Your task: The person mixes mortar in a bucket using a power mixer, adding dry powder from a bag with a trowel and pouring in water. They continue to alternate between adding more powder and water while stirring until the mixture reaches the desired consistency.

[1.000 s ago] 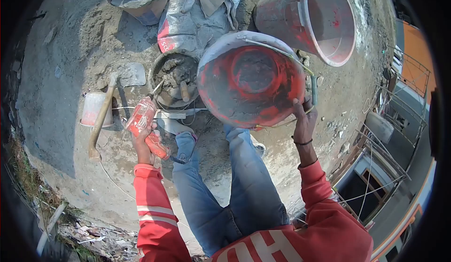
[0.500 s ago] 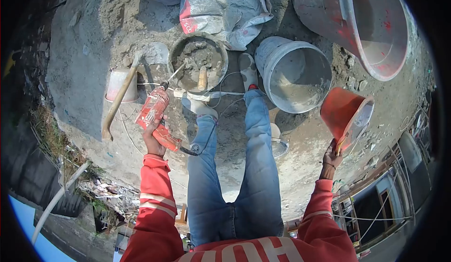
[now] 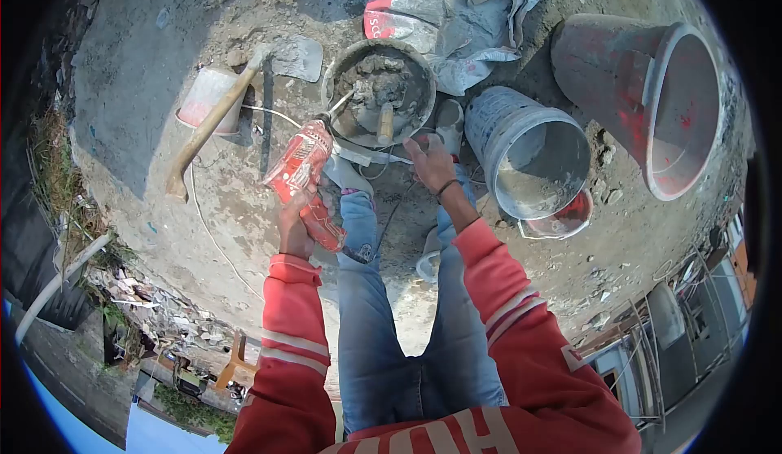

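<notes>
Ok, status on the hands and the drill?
Left hand grips red drill, shaft in mortar bucket. Right hand open, near bucket rim. Trowel stands in mortar.

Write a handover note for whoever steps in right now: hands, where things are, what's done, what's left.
Left hand: shut on the red drill, whose shaft reaches into the mortar pan.
Right hand: open and empty, just short of the pan's near rim, close to the trowel standing in the mix.
White bucket stands right of the pan, with the small red pail on the ground beside it.
Done: material is in the pan.
Left: the mix looks lumpy and probably needs blending.
</notes>
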`<act>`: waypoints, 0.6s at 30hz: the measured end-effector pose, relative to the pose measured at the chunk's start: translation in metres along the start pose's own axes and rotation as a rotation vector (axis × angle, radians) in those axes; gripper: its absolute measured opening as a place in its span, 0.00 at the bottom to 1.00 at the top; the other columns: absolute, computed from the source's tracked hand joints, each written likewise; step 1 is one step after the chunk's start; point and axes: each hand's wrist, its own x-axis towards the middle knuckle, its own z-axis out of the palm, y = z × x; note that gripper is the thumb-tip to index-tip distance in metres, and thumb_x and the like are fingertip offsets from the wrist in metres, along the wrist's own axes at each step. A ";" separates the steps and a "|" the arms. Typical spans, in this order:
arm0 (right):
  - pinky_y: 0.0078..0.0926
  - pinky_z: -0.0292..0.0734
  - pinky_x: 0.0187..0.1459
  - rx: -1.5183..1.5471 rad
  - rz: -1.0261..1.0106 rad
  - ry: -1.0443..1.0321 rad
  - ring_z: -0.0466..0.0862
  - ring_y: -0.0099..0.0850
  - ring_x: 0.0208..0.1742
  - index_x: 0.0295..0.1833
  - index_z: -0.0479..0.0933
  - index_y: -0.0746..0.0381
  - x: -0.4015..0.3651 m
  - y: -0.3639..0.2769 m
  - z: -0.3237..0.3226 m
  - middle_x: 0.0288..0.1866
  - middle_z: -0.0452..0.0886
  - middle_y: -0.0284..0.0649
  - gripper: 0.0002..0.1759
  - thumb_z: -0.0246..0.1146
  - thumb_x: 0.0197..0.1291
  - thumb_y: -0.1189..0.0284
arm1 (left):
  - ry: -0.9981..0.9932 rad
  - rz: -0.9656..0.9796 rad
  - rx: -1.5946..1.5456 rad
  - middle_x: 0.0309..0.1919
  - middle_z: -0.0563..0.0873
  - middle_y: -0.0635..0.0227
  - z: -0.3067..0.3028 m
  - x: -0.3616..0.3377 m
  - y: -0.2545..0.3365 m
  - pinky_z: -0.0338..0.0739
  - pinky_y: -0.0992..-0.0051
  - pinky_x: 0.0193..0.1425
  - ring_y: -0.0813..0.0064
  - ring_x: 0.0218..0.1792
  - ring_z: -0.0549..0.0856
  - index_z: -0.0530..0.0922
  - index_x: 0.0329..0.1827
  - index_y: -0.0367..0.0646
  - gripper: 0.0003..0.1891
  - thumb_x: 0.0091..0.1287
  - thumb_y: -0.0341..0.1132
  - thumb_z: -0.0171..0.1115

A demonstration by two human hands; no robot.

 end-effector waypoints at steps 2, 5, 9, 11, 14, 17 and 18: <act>0.42 0.79 0.61 0.172 0.250 -0.135 0.88 0.51 0.55 0.62 0.76 0.73 0.098 0.008 0.068 0.48 0.87 0.62 0.42 0.64 0.64 0.42 | 0.054 -0.017 0.050 0.47 0.87 0.62 0.019 -0.005 0.012 0.84 0.70 0.36 0.71 0.33 0.86 0.79 0.58 0.36 0.19 0.68 0.36 0.65; 0.43 0.83 0.57 -0.301 -0.040 -0.260 0.88 0.49 0.55 0.56 0.82 0.70 0.176 0.004 0.113 0.51 0.87 0.59 0.29 0.57 0.71 0.53 | 0.057 0.049 0.030 0.44 0.87 0.61 0.011 0.002 0.006 0.84 0.69 0.33 0.70 0.31 0.86 0.79 0.58 0.36 0.18 0.67 0.35 0.65; 0.45 0.84 0.52 -1.108 -0.407 -0.388 0.89 0.47 0.52 0.52 0.84 0.67 0.110 -0.028 0.051 0.49 0.89 0.52 0.20 0.52 0.74 0.63 | -0.029 0.160 -0.099 0.34 0.85 0.65 0.010 0.004 0.016 0.83 0.74 0.27 0.75 0.27 0.86 0.78 0.53 0.35 0.16 0.64 0.26 0.68; 0.49 0.84 0.50 -0.656 -0.156 -0.429 0.90 0.48 0.48 0.51 0.83 0.66 0.078 -0.014 0.004 0.46 0.89 0.54 0.20 0.54 0.73 0.61 | 0.013 0.123 -0.020 0.35 0.85 0.65 0.002 0.005 0.011 0.83 0.74 0.27 0.76 0.26 0.85 0.78 0.54 0.35 0.16 0.63 0.25 0.67; 0.52 0.83 0.49 -0.711 -0.213 -0.054 0.89 0.53 0.46 0.53 0.79 0.65 0.029 -0.045 -0.052 0.44 0.88 0.57 0.20 0.55 0.71 0.60 | -0.024 0.099 -0.052 0.36 0.84 0.63 -0.005 0.002 0.007 0.82 0.74 0.27 0.76 0.26 0.85 0.75 0.55 0.33 0.18 0.63 0.24 0.66; 0.52 0.82 0.52 -1.159 -0.401 -0.085 0.88 0.55 0.49 0.55 0.78 0.66 0.042 -0.104 -0.076 0.46 0.87 0.59 0.21 0.54 0.71 0.59 | -0.036 0.150 -0.042 0.41 0.85 0.64 -0.006 0.000 0.004 0.82 0.72 0.30 0.75 0.29 0.85 0.74 0.61 0.36 0.23 0.63 0.30 0.69; 0.51 0.82 0.54 -1.322 -0.312 -0.198 0.87 0.57 0.52 0.55 0.78 0.66 0.042 -0.138 -0.079 0.48 0.87 0.59 0.21 0.54 0.72 0.60 | -0.058 0.161 0.004 0.42 0.84 0.63 -0.009 0.001 0.002 0.83 0.72 0.30 0.75 0.29 0.85 0.72 0.61 0.36 0.24 0.62 0.28 0.68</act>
